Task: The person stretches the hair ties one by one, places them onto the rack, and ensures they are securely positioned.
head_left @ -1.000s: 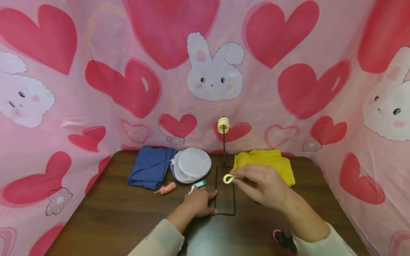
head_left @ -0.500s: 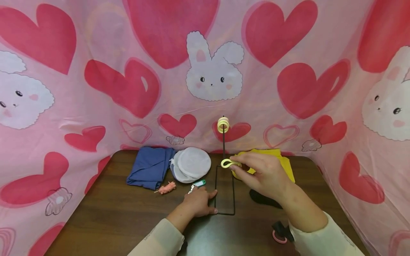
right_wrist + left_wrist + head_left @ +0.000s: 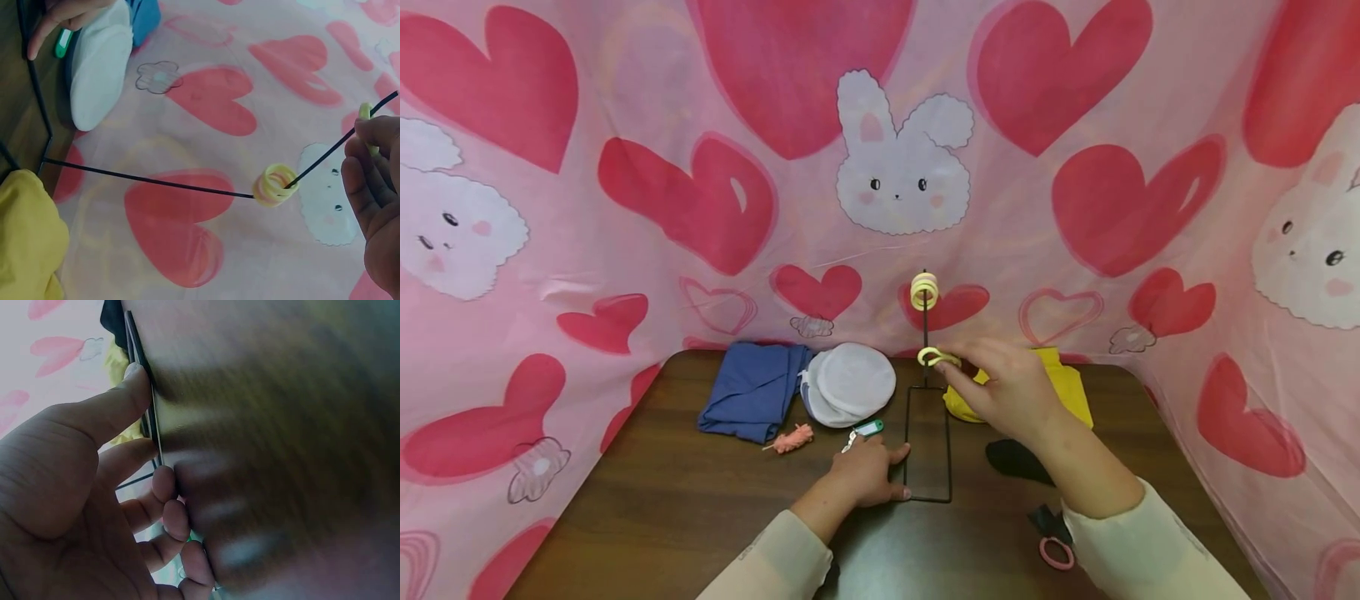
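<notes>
Two hands busy: right hand [image 3: 1011, 392] pinched a yellow ring [image 3: 929, 357] at the stand's [image 3: 927, 450] 12 o'clock, left hand [image 3: 867, 475] lay flat with relaxed fingers, pressing its base.

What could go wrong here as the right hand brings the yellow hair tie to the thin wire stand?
The wire stand is thin, steadied only by the left hand pressing its base; a sideways push might tip it. The hair tie, pinched in the right hand, sits well below the rod's tip, so it could snag. The stacked ties might be knocked off.
</notes>
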